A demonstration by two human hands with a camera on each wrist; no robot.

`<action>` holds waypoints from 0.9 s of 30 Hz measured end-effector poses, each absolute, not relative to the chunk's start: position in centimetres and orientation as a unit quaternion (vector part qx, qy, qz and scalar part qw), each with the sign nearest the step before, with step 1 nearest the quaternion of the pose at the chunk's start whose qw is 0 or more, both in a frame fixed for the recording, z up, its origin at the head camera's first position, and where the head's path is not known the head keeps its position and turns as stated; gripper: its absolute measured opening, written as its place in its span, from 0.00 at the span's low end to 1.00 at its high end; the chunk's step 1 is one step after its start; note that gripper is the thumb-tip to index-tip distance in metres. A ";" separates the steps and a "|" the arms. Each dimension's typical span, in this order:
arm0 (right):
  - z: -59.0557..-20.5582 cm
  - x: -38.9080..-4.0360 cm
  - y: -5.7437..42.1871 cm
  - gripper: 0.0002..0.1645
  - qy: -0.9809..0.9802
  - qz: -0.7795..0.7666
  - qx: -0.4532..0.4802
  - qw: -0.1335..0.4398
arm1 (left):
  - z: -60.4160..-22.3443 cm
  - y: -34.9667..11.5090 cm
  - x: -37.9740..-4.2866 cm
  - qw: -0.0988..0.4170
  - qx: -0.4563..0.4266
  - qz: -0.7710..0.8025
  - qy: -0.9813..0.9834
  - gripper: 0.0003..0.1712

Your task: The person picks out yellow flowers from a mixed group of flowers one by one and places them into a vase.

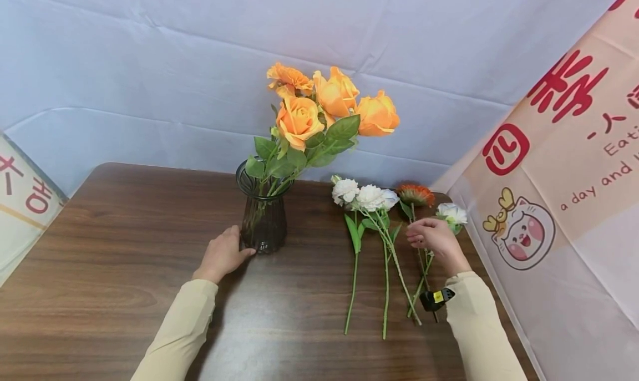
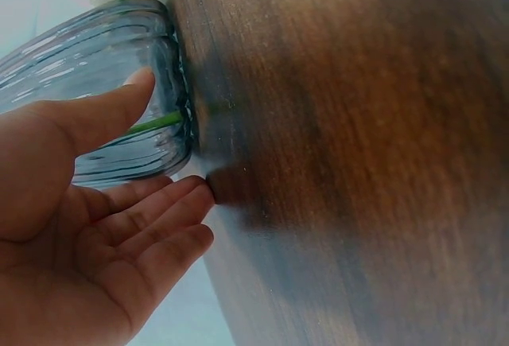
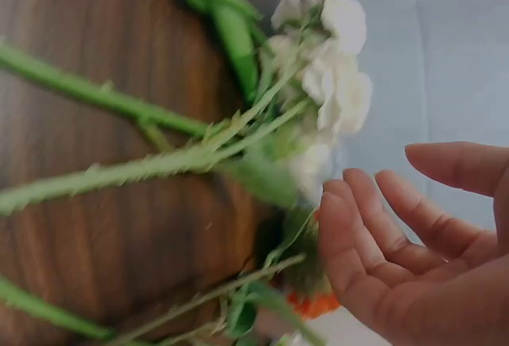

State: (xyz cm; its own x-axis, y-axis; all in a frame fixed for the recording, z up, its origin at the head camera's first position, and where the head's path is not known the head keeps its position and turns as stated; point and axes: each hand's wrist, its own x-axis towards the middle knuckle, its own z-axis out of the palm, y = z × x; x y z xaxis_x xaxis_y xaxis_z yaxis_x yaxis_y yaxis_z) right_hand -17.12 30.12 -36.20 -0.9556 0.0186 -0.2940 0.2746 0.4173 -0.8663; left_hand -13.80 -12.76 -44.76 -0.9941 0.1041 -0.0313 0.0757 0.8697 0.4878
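A dark, see-through ribbed glass vase (image 1: 264, 228) stands upright on the table, holding several orange flowers (image 1: 301, 120) with green leaves. My left hand (image 1: 223, 253) is at the left of its base. In the left wrist view the thumb (image 2: 103, 115) overlaps the glass, and the relaxed fingers (image 2: 159, 227) lie along its side. To the right, my right hand (image 1: 436, 241) hovers over loose flower stems, fingers loosely bent and nothing between them. Nearest it are an orange-red flower (image 1: 416, 194) and a white flower (image 1: 452, 213). White blooms (image 3: 338, 75) on thorny stems lie beside them.
The brown wooden table (image 1: 125, 248) backs onto a pale cloth wall (image 1: 199, 81). A printed banner (image 1: 564, 164) hangs close along the right edge. Another printed panel (image 1: 22, 198) is at the far left. A black device (image 1: 435, 300) sits at my right wrist.
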 end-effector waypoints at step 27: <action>-41.3 -16.6 34.2 0.19 0.846 -0.488 0.178 0.122 | -45.3 -12.8 -14.0 0.019 0.047 0.247 0.968 0.31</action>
